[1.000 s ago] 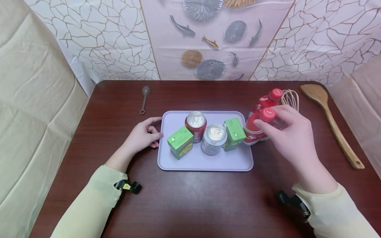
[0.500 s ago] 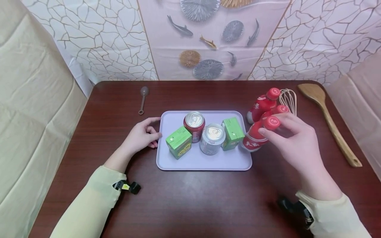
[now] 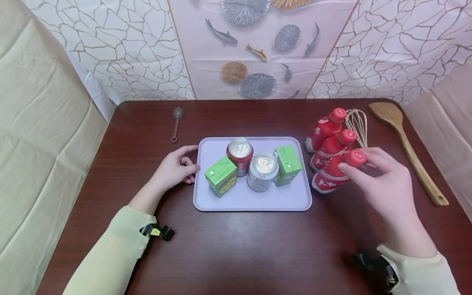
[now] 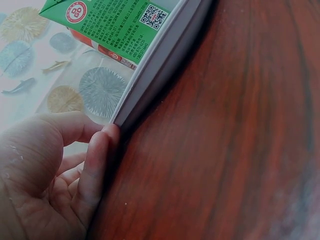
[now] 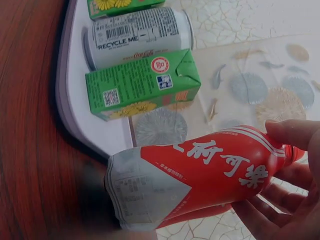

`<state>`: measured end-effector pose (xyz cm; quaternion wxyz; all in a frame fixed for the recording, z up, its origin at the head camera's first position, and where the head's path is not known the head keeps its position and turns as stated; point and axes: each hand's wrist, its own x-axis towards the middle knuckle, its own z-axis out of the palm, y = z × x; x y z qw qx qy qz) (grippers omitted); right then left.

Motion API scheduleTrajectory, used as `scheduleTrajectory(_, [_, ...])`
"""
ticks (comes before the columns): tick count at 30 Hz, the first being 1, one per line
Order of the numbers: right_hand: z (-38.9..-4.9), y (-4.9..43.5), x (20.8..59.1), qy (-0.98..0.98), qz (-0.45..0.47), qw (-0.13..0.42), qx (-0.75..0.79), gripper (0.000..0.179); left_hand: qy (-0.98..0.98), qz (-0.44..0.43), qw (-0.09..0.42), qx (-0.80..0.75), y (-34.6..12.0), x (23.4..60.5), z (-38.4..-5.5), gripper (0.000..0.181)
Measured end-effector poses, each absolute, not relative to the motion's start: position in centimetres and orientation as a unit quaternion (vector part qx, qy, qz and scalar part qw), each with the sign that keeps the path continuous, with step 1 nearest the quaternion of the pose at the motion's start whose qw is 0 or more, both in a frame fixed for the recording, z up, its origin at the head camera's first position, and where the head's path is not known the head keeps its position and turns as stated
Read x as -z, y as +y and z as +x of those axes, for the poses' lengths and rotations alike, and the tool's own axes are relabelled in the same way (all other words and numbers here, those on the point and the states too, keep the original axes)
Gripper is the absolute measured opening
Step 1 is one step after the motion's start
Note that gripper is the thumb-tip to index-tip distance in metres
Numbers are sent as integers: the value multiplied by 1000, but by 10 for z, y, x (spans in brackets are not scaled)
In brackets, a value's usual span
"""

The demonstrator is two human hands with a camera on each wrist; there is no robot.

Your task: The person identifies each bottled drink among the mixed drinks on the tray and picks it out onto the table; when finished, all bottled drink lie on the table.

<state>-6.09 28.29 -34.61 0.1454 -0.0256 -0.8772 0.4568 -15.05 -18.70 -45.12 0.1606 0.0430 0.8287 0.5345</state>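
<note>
With thumb and fingers, my right hand [image 3: 387,184] grips the front red bottle [image 3: 333,174] near its cap, just right of the lavender tray [image 3: 236,203]. Its label and pale lower part show in the right wrist view, upright bottle [image 5: 200,180]. I cannot tell whether its base touches the table. Two more red bottles stand behind it, a middle bottle [image 3: 330,149] and a rear bottle [image 3: 324,131]. My left hand [image 3: 177,168] touches the tray's left rim with thumb and index fingertips; the left wrist view shows these fingertips [image 4: 112,131] against the rim.
On the tray stand a red can [image 3: 240,157], a silver can [image 3: 262,174], a left green carton [image 3: 222,176] and a right green carton [image 3: 288,166]. A small spoon [image 3: 177,123] lies back left. A whisk [image 3: 357,125] and wooden spatula [image 3: 413,149] lie at right.
My right hand has moved right and toward me with the front bottle, from the tray's right edge to beside the other two bottles. The left hand stays at the rim.
</note>
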Motion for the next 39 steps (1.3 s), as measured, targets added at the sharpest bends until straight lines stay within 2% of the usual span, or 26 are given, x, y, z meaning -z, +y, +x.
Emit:
scheduleTrajectory(20, [-62, 292, 358, -870, -24, 135, -474, 35, 830, 41, 159, -534, -188, 450, -150, 64])
scheduleTrajectory(30, [-64, 301, 371, -874, 24, 133, -466, 37, 833, 38, 160, -529, -190, 455, -150, 65])
scheduleTrajectory(39, [-67, 305, 385, -858, 43, 157, -488, 44, 831, 37, 155, -532, -188, 453, -152, 58])
